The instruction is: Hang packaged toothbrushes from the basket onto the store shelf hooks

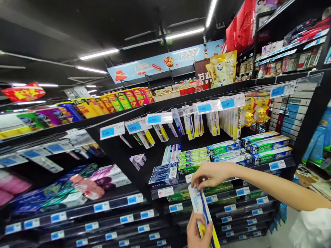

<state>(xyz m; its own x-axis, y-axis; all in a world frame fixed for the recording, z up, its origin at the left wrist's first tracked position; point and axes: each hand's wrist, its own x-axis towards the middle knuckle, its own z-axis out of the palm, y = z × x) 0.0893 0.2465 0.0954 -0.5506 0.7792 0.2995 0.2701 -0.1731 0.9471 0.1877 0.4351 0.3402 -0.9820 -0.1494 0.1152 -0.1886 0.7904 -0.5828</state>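
A packaged toothbrush (197,203) with a dark blue handle, on a white and yellow card, is held tilted in front of the shelves. My left hand (198,230) grips its lower part, thumb on the front. At its top end, the fingers of my right hand (213,175) are closed on the pack's edge, with that arm reaching in from the right. Right behind are green Darlie toothpaste boxes (190,168), partly covered by my right hand. More packaged toothbrushes (190,125) hang from hooks above.
Blue toothpaste boxes (165,174) and more Darlie boxes (271,148) line the shelf. Price tags (227,103) jut out on the hook ends. A pink bottle (88,187) lies on the left shelf. Yellow snack bags (222,69) stand on top. Bright blue packs (314,144) hang at the far right.
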